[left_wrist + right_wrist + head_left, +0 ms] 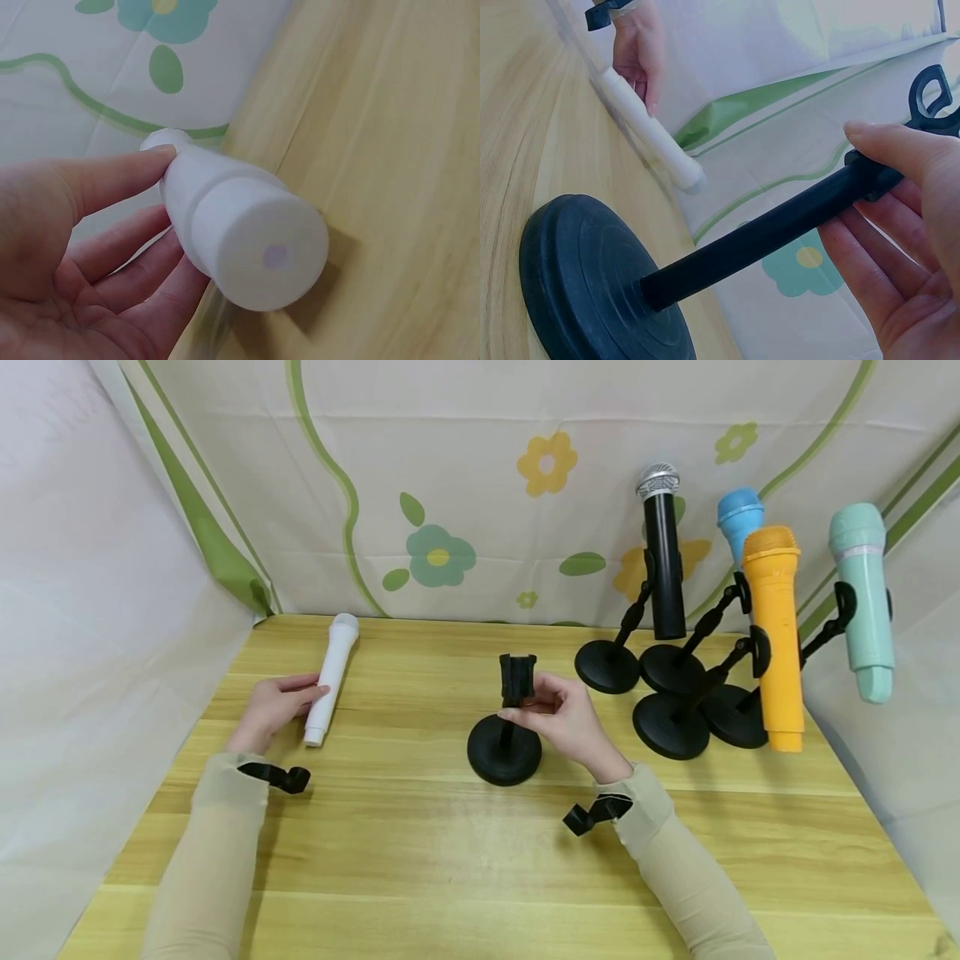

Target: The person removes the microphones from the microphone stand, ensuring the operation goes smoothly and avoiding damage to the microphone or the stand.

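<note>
On the left of the table lies a white microphone (pixel 333 678), its head pointing to the back. My left hand (pixel 277 706) holds it from the left side, thumb on the top and fingers along its far side; its flat end (pixel 274 255) faces the left wrist camera. Near the table's middle stands a black microphone stand (pixel 506 752) with a round base and a vacant clip (pixel 517 677). With thumb and fingers, my right hand (pixel 558 714) pinches the stand's pole (pixel 765 229) just under the clip, while the base (pixel 592 277) rests on the table.
At the right, several black stands hold microphones: a black one with a silver head (pixel 663 560), a blue one (pixel 741 518), an orange one (pixel 777 643) and a mint-green one (pixel 868 602). A flowered curtain (pixel 465 460) hangs along the wooden table's (pixel 420 860) back edge.
</note>
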A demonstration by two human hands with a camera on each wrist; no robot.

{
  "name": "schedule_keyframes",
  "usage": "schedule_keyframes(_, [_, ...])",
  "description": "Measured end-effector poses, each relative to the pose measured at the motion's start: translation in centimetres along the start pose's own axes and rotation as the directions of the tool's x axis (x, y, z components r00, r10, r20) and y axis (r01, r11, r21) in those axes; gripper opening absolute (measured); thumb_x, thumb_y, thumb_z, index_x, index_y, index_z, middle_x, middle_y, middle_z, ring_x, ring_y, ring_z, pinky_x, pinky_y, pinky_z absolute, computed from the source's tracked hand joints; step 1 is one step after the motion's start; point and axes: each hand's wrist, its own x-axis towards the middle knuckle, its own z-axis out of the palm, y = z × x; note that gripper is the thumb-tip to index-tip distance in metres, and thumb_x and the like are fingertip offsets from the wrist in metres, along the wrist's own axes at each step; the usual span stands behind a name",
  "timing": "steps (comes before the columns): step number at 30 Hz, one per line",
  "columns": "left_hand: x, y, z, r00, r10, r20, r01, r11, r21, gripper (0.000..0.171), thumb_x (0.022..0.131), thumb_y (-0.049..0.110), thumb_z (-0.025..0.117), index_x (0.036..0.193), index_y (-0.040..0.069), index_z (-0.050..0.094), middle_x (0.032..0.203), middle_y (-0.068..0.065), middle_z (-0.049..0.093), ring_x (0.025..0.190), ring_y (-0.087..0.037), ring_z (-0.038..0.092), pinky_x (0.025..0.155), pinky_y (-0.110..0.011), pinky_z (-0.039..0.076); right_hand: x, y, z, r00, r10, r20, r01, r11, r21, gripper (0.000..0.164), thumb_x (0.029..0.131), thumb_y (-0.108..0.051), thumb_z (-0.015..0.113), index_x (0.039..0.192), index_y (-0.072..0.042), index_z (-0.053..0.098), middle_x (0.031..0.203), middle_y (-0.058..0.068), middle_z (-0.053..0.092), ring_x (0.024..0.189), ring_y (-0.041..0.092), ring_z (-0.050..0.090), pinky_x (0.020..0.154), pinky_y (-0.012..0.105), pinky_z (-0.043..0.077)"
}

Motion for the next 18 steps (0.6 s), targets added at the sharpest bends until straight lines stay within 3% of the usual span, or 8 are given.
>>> schedule_keyframes(8, [0.0, -0.8, -1.8, 0.999, 0.016, -0.048, -0.016, 1.0, -0.008, 0.065, 0.097, 0.035, 0.073, 0.146, -0.001, 0.052, 0.145, -0.025, 0.05, 0.085, 0.006, 0.06, 0.08, -0.017, 0.054, 0.1, -0.1, -0.1, 1.0, 0.013, 0.003, -0.013, 1.0, 0.006, 0.023, 0.082, 0.006, 0.083, 0.103, -0.002, 0.074, 0.096, 0.012, 0.073, 0.086, 0.03, 0.072, 0.08, 0.035, 0.061])
schedule_keyframes(18, [-0.2, -1.9, -3.5, 0.997, -0.03, -0.069, 0.033, 0.999, 0.033, 0.067, 0.098, 0.039, 0.069, 0.149, 0.001, 0.05, 0.151, -0.022, 0.045, 0.094, 0.005, 0.054, 0.08, -0.014, 0.052, 0.0, 0.1, -0.1, 1.0, -0.02, 0.009, 0.02, 1.0, 0.007, 0.021, 0.083, -0.002, 0.085, 0.101, -0.004, 0.075, 0.094, 0.012, 0.073, 0.084, 0.028, 0.072, 0.078, 0.037, 0.061])
